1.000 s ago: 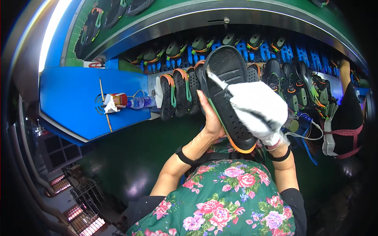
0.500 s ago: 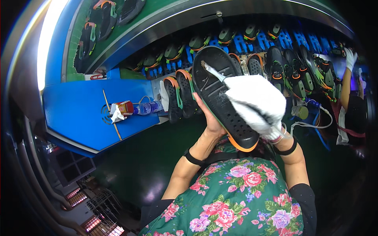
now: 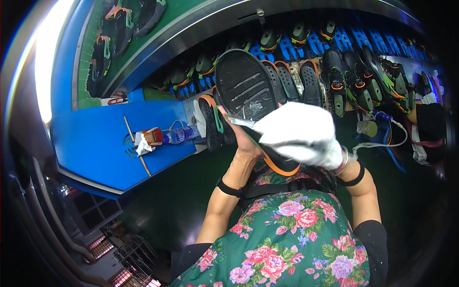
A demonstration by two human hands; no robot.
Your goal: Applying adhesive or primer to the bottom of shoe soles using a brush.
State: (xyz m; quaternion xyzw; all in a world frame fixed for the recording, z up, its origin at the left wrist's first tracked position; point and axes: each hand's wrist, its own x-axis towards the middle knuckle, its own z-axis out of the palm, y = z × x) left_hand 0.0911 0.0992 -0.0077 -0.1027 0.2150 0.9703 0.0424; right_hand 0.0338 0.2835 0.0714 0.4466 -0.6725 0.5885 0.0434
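My left hand, bare, grips a black shoe sole by its left side and holds it tilted up in front of me. The sole has grooves across its wide end and an orange edge at the near end. Shiny wet-looking streaks lie on its middle. My right hand, in a white glove, is closed round a thin brush, whose pale shaft sticks out to the left. The brush tip is at the sole's left edge, close to my left fingers. The glove covers the sole's near part.
On the blue table at left are a thin stick, a red box with white tissue and a plastic bottle. Ahead, several soles and shoes stand before blue racks. A hose hangs right, near a co-worker's sleeve.
The brush has gone from the sole's far end to its left edge. The sole has shifted left and slightly up. The co-worker's raised gloved hand has dropped away.
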